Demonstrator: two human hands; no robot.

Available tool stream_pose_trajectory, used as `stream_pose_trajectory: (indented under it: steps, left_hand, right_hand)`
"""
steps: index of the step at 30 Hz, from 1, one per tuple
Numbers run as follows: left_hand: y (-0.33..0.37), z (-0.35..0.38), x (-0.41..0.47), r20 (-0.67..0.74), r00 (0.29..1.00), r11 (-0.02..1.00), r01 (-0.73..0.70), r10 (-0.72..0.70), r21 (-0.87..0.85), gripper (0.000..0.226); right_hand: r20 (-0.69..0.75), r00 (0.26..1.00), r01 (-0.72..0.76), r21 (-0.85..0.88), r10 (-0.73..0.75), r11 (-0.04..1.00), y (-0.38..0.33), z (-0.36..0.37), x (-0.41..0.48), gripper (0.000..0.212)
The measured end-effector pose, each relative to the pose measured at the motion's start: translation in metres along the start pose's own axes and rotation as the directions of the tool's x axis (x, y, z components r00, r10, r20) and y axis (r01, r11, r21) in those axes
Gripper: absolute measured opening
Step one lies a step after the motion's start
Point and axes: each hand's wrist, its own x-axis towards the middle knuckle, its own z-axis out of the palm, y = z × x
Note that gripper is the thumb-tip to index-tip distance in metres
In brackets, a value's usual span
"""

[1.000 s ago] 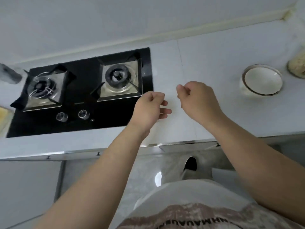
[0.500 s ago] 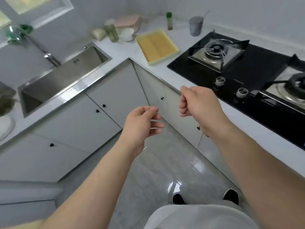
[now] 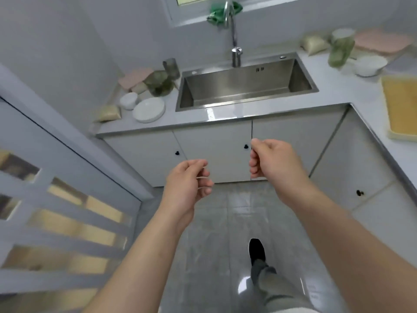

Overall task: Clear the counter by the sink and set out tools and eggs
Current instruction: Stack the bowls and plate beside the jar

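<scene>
Before the sink (image 3: 246, 84) — we have turned from the stove to face it — our left hand (image 3: 187, 184) and right hand (image 3: 274, 161) hang loosely curled and empty above the floor (image 3: 214, 222); the plate (image 3: 149, 109) and bowl (image 3: 129, 100) to clear sit untouched at the left end of the counter (image 3: 225, 114).
</scene>
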Motion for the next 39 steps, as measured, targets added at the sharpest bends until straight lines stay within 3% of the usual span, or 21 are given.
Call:
stream_pose_trajectory:
  steps: [12,18,23,26,29,35,39]
  left_hand:
    - [0.081,-0.027,0.198,-0.228,0.973,0.999,0.034,-0.038,-0.022,0.014]
    - [0.108,-0.063,0.283,-0.289,0.955,0.997,0.048,-0.063,-0.058,0.012]
    - [0.124,-0.117,0.381,-0.366,0.911,0.968,0.113,-0.191,-0.224,0.011]
    - [0.136,-0.162,0.464,-0.366,0.889,0.930,0.151,-0.276,-0.335,0.011]
    - [0.144,-0.201,0.539,-0.320,0.888,0.897,0.191,-0.331,-0.399,0.013]
    - [0.165,-0.257,0.659,-0.309,0.864,0.906,0.312,-0.396,-0.287,0.025]
    - [0.163,-0.274,0.704,-0.331,0.842,0.904,0.385,-0.426,-0.185,0.041]
  right_hand:
    - [0.304,0.945,-0.067,-0.170,0.117,0.983,-0.043,0.115,0.213,0.032]
    - [0.362,0.911,-0.111,-0.241,0.196,0.964,-0.059,0.190,0.291,0.023]
    - [0.407,0.882,-0.101,-0.327,0.237,0.940,-0.058,0.260,0.354,0.028]
    - [0.382,0.877,-0.139,-0.381,0.292,0.914,-0.048,0.320,0.400,0.038]
    - [0.332,0.870,-0.177,-0.481,0.365,0.859,-0.030,0.371,0.443,0.035]
    - [0.080,0.834,-0.428,-0.529,0.545,0.733,-0.004,0.444,0.498,0.022]
    - [-0.003,0.808,-0.452,-0.645,0.590,0.616,0.010,0.472,0.510,0.028]
